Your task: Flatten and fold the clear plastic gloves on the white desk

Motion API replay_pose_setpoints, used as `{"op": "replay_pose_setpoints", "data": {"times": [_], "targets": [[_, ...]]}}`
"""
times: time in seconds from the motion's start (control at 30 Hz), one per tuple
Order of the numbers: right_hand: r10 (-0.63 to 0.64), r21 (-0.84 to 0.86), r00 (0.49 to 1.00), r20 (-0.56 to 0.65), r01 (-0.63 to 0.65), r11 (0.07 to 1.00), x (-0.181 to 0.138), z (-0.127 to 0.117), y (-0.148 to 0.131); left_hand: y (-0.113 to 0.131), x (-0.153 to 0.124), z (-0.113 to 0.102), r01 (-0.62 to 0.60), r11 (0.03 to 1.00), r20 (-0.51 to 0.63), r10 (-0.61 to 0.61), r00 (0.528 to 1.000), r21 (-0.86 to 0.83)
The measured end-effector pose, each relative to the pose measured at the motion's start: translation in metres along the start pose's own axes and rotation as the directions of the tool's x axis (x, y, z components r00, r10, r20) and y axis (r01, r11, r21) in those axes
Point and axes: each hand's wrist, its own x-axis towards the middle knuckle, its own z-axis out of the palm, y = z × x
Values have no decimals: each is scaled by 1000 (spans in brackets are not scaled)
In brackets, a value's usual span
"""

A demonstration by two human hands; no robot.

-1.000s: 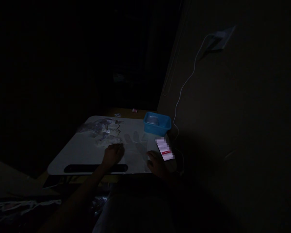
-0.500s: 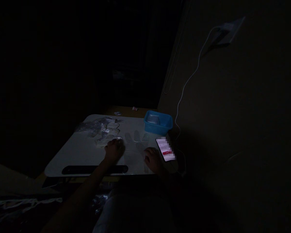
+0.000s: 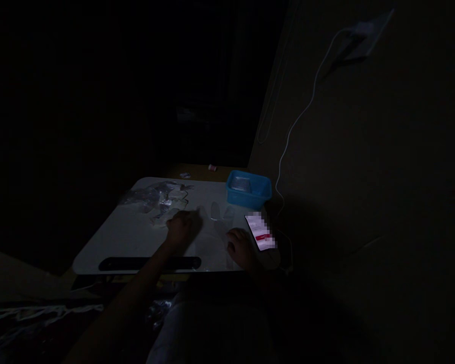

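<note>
A clear plastic glove (image 3: 212, 242) lies flat on the white lap table (image 3: 132, 237), its finger shapes faintly visible towards the far side. My left hand (image 3: 179, 230) is at the glove's left side, beside a crumpled white item (image 3: 161, 218); dimness and blur hide how its fingers are set. At the glove's right edge, my right hand (image 3: 240, 247) rests with curled fingers on the plastic. Just right of that hand lies a lit phone (image 3: 260, 232). The light is very low, so fingertip contact is hard to see.
A blue plastic basket (image 3: 250, 199) with a clear item inside stands at the table's far right corner. Crumpled clear plastic wrapping (image 3: 144, 197) lies at far left. A white cable (image 3: 288, 136) runs down the right wall from a socket (image 3: 371, 38). A dark slot (image 3: 117, 263) lines the near edge.
My left hand has shifted slightly up, near the glove's finger end. My right hand stays about where it was on the glove. The camera view has shifted slightly.
</note>
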Motion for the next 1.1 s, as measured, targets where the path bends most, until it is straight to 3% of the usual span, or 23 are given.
{"op": "replay_pose_setpoints", "data": {"times": [0.1, 0.23, 0.37, 0.43, 0.5, 0.57, 0.63, 0.73, 0.83, 0.97, 1.1], "targets": [[2, 0, 1000, 5, -2, 1000, 0, -1, 0, 10, 1, 0, -55, 998, 13, 55, 998, -29], [4, 0, 1000, 0, -4, 1000, 0, 0, 0, 34, 0, 6, -201, 979, 148, 203, 968, -26], [5, 13, 1000, -4, -5, 1000, 0, 0, 0, 59, -5, 19, -266, 962, 253, 243, 937, 62], [9, 10, 1000, 0, -9, 1000, 0, 0, 0, 68, -9, 26, -346, 931, 318, 295, 901, 115], [18, 0, 1000, 5, -18, 1000, 0, 0, 0, 73, -15, 33, -468, 883, 330, 428, 841, 46], [22, -5, 1000, 10, -22, 1000, 0, 0, 0, 72, -21, 35, -562, 824, 284, 557, 780, -71], [22, 6, 1000, 10, -22, 1000, 0, -1, 0, 64, -27, 32, -596, 792, 221, 609, 762, -130], [9, 27, 1000, 0, -9, 1000, -1, -1, 0, 39, -30, 22, -546, 834, 116, 551, 826, -76], [4, 38, 1000, -18, -4, 999, -1, 0, 2, 10, -28, 14, -398, 916, 38, 397, 917, 49], [35, 40, 999, -23, -34, 999, 5, 1, 5, -14, -24, 19, -378, 911, -22, 386, 922, 164], [3, 19, 1000, 13, -3, 1000, 20, 1, -2, -21, -23, 31, -339, 915, -88, 365, 927, 220]]}}
